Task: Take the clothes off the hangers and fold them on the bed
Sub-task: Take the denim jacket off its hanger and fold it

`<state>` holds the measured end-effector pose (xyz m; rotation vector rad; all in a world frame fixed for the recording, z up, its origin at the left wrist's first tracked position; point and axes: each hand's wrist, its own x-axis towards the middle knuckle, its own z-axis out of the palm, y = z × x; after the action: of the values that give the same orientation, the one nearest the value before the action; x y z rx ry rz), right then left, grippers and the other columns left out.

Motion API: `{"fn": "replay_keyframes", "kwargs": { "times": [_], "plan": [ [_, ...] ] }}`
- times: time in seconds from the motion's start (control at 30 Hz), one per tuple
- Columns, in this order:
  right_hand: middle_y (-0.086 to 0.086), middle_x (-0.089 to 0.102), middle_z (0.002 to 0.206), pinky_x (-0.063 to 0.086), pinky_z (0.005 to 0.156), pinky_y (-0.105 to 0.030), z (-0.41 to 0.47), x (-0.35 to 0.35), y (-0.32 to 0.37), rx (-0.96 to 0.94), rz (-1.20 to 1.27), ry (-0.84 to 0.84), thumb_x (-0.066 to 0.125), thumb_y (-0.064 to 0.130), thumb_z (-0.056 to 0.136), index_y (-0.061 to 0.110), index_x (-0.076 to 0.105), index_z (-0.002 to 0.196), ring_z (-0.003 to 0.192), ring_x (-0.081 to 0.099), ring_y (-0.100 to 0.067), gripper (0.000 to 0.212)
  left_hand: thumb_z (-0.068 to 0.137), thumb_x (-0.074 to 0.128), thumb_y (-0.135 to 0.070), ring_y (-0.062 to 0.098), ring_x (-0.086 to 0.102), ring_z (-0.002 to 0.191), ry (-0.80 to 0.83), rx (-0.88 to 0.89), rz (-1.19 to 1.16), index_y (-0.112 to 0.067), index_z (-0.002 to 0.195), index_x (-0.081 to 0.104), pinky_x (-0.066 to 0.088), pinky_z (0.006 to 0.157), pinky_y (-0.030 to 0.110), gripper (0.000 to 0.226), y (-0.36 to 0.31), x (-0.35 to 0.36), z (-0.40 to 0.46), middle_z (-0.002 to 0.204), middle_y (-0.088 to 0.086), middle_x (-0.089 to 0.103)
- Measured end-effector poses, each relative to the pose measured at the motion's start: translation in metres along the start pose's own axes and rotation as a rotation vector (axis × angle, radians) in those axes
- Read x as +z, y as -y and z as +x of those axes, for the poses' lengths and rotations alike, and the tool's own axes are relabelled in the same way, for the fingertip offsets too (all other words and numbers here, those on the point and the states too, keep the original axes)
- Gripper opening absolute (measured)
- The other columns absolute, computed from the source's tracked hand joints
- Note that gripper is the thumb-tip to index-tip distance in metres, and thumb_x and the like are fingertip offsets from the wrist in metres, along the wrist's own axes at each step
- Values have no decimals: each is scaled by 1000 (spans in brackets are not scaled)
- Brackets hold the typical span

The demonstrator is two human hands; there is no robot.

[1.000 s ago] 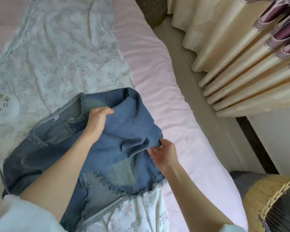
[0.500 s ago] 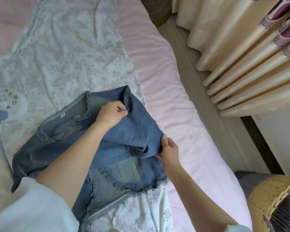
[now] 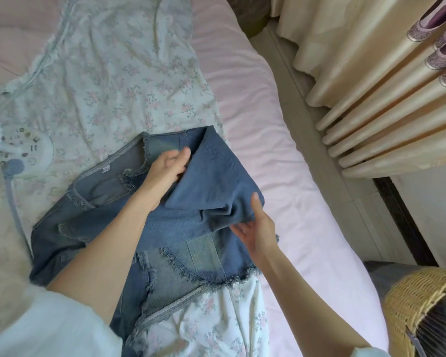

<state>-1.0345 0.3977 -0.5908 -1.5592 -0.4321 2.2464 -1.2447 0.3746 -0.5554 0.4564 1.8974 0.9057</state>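
pink bed (image 3: 281, 155) across most of the view, bearing one pale floral garment (image 3: 119, 73) spread flat. cream curtain (image 3: 371, 94) in folds at upper right, well apart from the bed's edge. one denim garment (image 3: 191, 215) with frayed hems lying on the floral cloth near the bed's right side, one flap folded up and over. one woven basket (image 3: 410, 300) at lower right, beside the bed, partly cut off by the frame. one small white fan (image 3: 23, 148) with a blue-grey handle at left, resting on the floral cloth just beside the denim. two hands on the denim: left hand (image 3: 169, 167) with fingers loosely together at the flap's upper edge, thumb on top; right hand (image 3: 258, 231) pinching the flap's bunched lower corner, thumb above, fingers beneath.
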Motion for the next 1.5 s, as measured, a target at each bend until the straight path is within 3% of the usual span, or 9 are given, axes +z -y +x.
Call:
{"fn": "replay_keyframes", "kwargs": {
  "times": [0.3, 0.43, 0.53, 0.63, 0.9, 1.07, 1.23, 1.4, 1.5],
  "plan": [
    [-8, 70, 88, 53, 89, -35, -6, 12, -17, -63, -24, 12, 45, 7, 98, 1, 57, 104, 88, 66, -21, 14, 69, 78, -46, 8, 25, 118, 148, 101, 787, -30, 101, 61, 23, 105, 27, 39, 32, -7, -21, 118, -12, 36],
    [-13, 66, 99, 58, 72, -30, -15, 13, -14, -90, 25, 38, 32, 5, 102, 3, 51, 112, 89, 67, -23, 22, 87, 65, -27, 20, 41, 121, 50, 273, 695, -28, 79, 59, 31, 104, 35, 10, 38, -11, -21, 122, -6, 52],
    [-5, 62, 81, 54, 59, -26, -20, 11, -12, -96, 68, 8, 29, 5, 102, 11, 50, 93, 73, 62, -16, 23, 85, 66, -33, 16, 44, 125, 33, 175, 465, -29, 101, 55, 34, 107, 39, 20, 35, -18, -19, 127, -6, 52],
    [-2, 65, 73, 54, 57, -27, -24, 9, -16, -64, 117, 8, 36, 10, 101, 10, 55, 94, 69, 62, -15, 20, 73, 73, -50, 15, 26, 133, 139, 85, 788, -29, 132, 43, 26, 109, 39, 70, 40, -19, -21, 140, -9, 37],
    [-12, 67, 102, 57, 65, -29, -31, 8, -21, 0, 165, 16, 47, 9, 97, 0, 60, 108, 92, 65, -22, 19, 76, 67, -55, 17, 13, 139, 187, 175, 1183, -27, 122, 51, 17, 107, 42, 56, 49, -17, -27, 153, -10, 20],
    [-3, 64, 99, 55, 61, -28, -39, 14, -26, -20, 176, -54, 39, 11, 101, 16, 56, 102, 86, 61, -17, 18, 99, 41, -27, 27, 47, 81, 8, 300, 699, -13, 89, 44, 31, 71, 35, 18, 44, -24, -38, 81, 3, 52],
    [5, 64, 97, 53, 62, -28, -48, 36, -31, -33, 181, 6, 32, 9, 103, 24, 53, 104, 85, 60, -13, 26, 101, 39, -19, 21, 45, 80, -202, 295, 516, -7, 97, 52, 24, 65, 26, 18, 13, -50, -46, 76, 1, 50],
    [-1, 58, 85, 47, 51, -20, -54, 49, -47, 42, 118, 10, 36, 8, 99, 18, 54, 95, 71, 53, -13, 21, 103, 30, -34, 22, 53, 115, 85, -221, 461, -12, 125, 53, 43, 99, 35, 39, 17, -91, -48, 126, 4, 55],
    [-9, 59, 90, 51, 62, -32, -55, 36, -67, 139, 26, -94, 37, 15, 99, 8, 54, 100, 77, 58, -20, 19, 101, 30, -13, 18, 52, 67, 178, -441, 350, -13, 88, 50, 47, 57, 24, 23, 39, -85, -57, 82, 6, 54]
  ]
}}
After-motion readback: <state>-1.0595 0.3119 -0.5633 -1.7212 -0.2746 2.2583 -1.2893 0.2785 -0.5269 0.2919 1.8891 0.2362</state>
